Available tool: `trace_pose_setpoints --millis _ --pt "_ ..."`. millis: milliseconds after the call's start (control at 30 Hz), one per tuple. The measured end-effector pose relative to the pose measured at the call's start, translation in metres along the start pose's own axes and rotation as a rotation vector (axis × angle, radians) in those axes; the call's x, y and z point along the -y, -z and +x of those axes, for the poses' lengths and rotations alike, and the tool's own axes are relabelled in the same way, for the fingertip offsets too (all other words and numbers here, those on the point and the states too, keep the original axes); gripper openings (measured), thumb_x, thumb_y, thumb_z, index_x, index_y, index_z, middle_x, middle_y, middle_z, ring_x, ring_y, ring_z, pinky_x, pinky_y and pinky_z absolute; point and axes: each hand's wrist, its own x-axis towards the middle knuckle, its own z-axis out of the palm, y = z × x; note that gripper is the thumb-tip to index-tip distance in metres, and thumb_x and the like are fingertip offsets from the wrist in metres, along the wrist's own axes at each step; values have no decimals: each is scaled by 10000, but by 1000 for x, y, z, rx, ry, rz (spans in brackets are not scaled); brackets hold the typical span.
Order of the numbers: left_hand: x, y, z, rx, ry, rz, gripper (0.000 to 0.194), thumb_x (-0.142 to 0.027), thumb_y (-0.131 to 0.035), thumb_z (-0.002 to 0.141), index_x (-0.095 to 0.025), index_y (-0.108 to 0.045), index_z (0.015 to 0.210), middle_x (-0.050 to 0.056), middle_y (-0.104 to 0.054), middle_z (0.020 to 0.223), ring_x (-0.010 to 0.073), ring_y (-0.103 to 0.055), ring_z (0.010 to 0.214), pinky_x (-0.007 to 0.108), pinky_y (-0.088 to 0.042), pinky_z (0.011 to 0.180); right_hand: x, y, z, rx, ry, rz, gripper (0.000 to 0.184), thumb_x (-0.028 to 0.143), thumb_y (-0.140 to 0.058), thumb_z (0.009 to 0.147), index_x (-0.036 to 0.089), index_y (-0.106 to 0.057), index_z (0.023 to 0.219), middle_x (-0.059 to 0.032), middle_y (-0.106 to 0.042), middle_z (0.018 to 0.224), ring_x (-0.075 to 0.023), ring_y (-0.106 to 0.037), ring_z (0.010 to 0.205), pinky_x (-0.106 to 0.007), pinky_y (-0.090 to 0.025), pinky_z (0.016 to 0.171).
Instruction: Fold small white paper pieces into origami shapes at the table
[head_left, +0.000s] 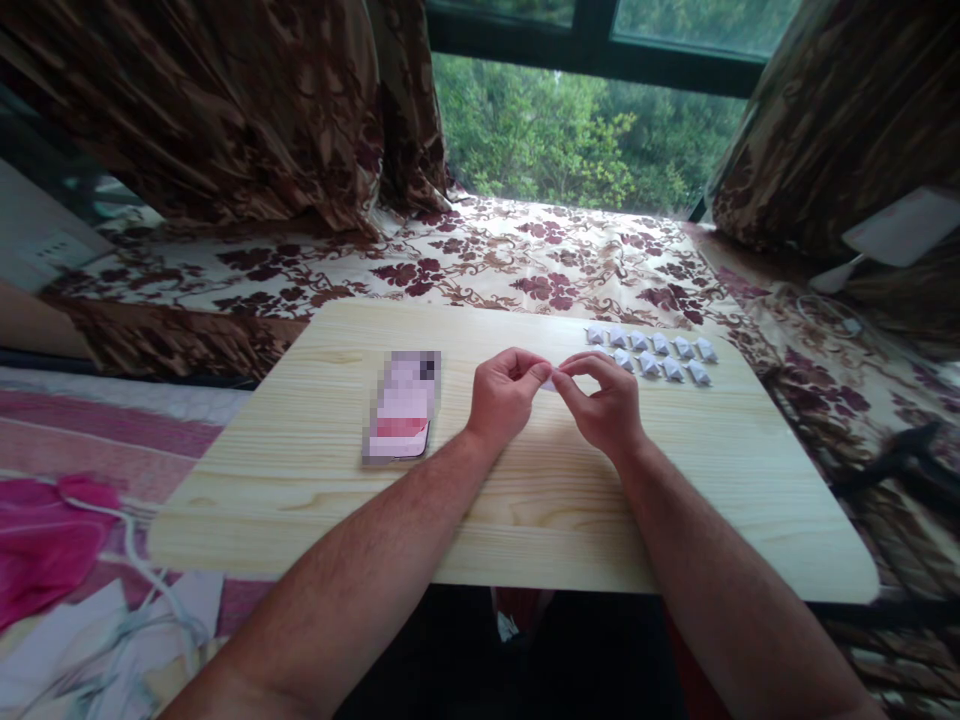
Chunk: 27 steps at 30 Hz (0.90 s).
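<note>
Above the middle of the wooden table (570, 510), a small piece of white paper (550, 380) is pinched between my two hands. My left hand (504, 395) is closed, thumb and forefinger on the paper's left side. From the right, my right hand (604, 400) grips it the same way, with a gap showing between thumb and finger. The fingers cover much of the paper, so its full shape is hidden. Just beyond my right hand lie two rows of small folded white paper pieces (649, 364), each with a raised point.
A pixelated phone (403, 405) lies on the table left of my hands. Behind the table is a ledge with a floral cover (480, 260) below a window. Paper sheets (67, 630) and a white cable (135, 540) lie at the lower left. A white lamp (900, 228) stands at the right.
</note>
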Motion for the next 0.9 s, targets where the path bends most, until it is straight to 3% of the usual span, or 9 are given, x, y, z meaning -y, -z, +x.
trace_pose_setpoints --millis 133,333,667,900 --pt "0 1 3 -3 37 -27 214 -355 -768 756 -150 -720 793 23 -683 717 123 -590 650 248 -458 626 -3 1 0 -6 -37 -7 79 226 -677 847 209 -687 771 -32 -703 815 -179 -655 787 -337 -509 783" --pt "3 0 4 109 140 -128 286 -357 -819 701 -137 -725 859 58 -731 814 151 -648 727 274 -497 705 -11 0 -1 -22 -136 79 101 285 -695 840 206 -694 778 -32 -695 805 -177 -647 771 -335 -523 773" --pt "4 -1 5 78 162 -179 230 -351 -804 711 -145 -716 759 20 -704 710 121 -607 647 256 -473 654 -13 -3 1 -46 -339 360 194 301 -793 727 203 -692 860 -25 -714 810 -170 -674 728 -319 -559 721" --pt "7 -1 4 76 154 -181 239 -366 -799 715 -148 -727 783 25 -711 735 123 -611 661 253 -475 655 -12 -1 3 24 -433 444 129 316 -751 773 188 -746 777 -20 -716 709 -150 -628 637 -283 -486 617"
